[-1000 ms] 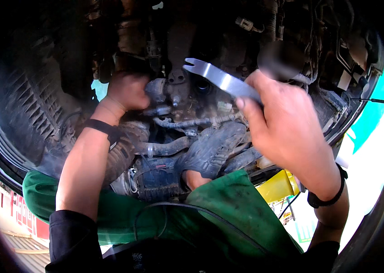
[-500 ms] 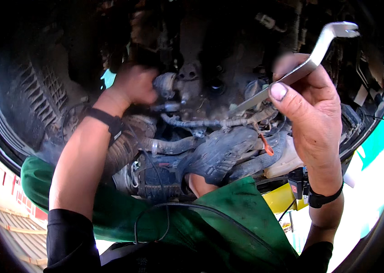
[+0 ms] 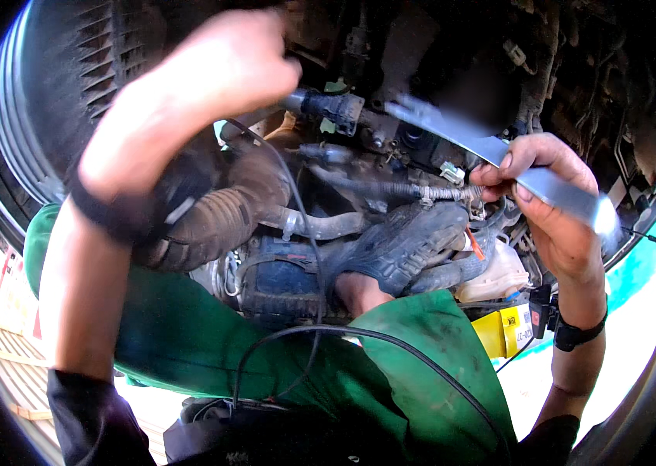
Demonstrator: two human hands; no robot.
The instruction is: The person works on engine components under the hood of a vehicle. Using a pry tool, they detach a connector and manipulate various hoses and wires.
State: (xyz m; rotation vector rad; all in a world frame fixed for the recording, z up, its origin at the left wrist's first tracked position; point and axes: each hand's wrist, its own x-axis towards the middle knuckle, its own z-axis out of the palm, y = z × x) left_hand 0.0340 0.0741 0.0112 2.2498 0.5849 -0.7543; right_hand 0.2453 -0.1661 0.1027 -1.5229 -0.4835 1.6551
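My right hand (image 3: pixel 549 175) pinches a flat metal pry bar (image 3: pixel 472 140) between thumb and fingers. Its flat end points up and left over the dark engine parts, while the other end, blurred, sticks out past my palm. My left hand (image 3: pixel 239 62) is raised at the upper left, curled and smeared by motion; its fingers and anything in them cannot be made out. Just right of it is a dark cylindrical fitting (image 3: pixel 328 107); whether they touch is unclear. Below the right hand runs a wrapped wiring harness (image 3: pixel 444 192).
A ribbed air hose (image 3: pixel 204 225) and a grey coolant hose (image 3: pixel 320 225) cross the engine bay. My dark shoe (image 3: pixel 421 241) rests among the parts, near an orange-handled dipstick (image 3: pixel 474 245) and a whitish plastic reservoir (image 3: pixel 499 273). A loose black cable (image 3: pixel 301 186) hangs across my green trousers (image 3: pixel 437 349).
My left hand has moved up and slightly left. The right hand has turned the pry bar, so its flat end now points up-left and its bent end lower right. The view has shifted.
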